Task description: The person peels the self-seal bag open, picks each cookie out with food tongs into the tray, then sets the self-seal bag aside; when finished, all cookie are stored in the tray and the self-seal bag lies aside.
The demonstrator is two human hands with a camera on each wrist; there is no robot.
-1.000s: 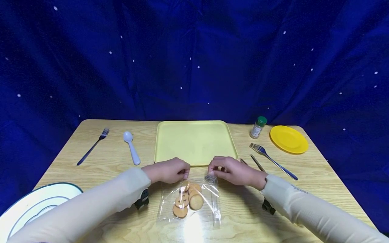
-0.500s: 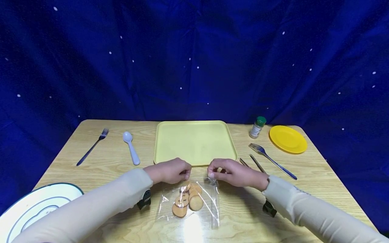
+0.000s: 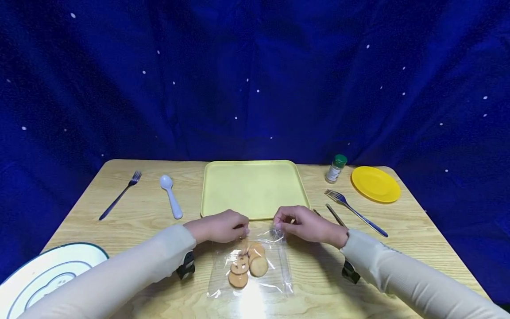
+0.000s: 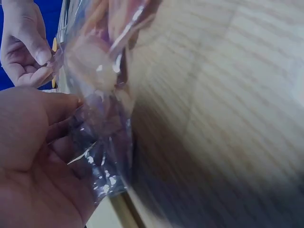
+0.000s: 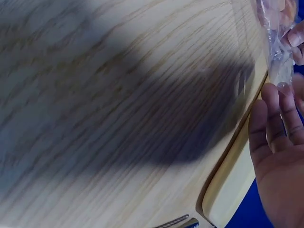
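A clear plastic bag [image 3: 275, 277] lies before me on the wooden table, its far edge gathered between my two hands. Several round, flat biscuits [image 3: 259, 266] overlap inside it, and one [image 3: 240, 265] bears a smiling face. My left hand [image 3: 223, 225] pinches the far edge near its left part, covering that stretch of plastic. At the far right corner my right hand [image 3: 306, 224] pinches crumpled film between thumb and fingertips. In the left wrist view, shiny wrinkled film [image 4: 104, 128] hangs at the left fingers. The right wrist view has the bag [image 5: 280, 61] at the right fingertips.
Just beyond my hands lies a pale yellow tray [image 3: 255, 188]. Left are a fork [image 3: 121, 195], a light blue spoon [image 3: 171, 197] and a white plate [image 3: 48, 270]. Right are tongs [image 3: 336, 214], another fork [image 3: 356, 212], a green-capped shaker [image 3: 336, 168] and a yellow plate [image 3: 376, 184].
The bag and its biscuits have shifted slightly to the right, and the bag's near right corner has swung outward. Both hands keep their pinch on the far edge with only small finger movement.
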